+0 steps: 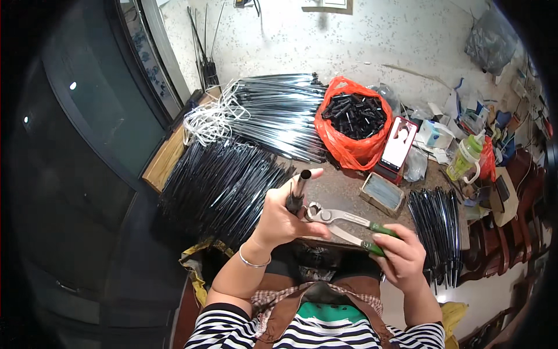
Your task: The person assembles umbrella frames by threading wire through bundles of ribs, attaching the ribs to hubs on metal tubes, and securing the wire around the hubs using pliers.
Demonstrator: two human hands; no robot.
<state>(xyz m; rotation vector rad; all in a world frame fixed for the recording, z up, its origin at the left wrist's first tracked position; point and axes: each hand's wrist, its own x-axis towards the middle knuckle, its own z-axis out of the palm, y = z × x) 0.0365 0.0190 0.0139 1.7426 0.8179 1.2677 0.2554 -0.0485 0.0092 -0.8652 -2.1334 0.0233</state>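
Note:
My left hand (276,221) is closed around a shiny metal tube (301,184) with a black collar, its open end pointing up toward me. The thumb and index finger stretch out past it. In my right hand (404,256) is a pair of pliers (326,216) with green grips, the handles spread apart. Their silver jaws sit beside the tube, close to my left fingers; whether they touch it I cannot tell. The lower part of the tube is hidden by my left hand.
Bundles of black rods (218,186) and silver rods (279,113) cover the table's left and back. Behind my hands stand a red bag (354,148) of black tubular pieces, a phone (399,142) and a box of thin wires (382,194). More black rods (436,232) lie right.

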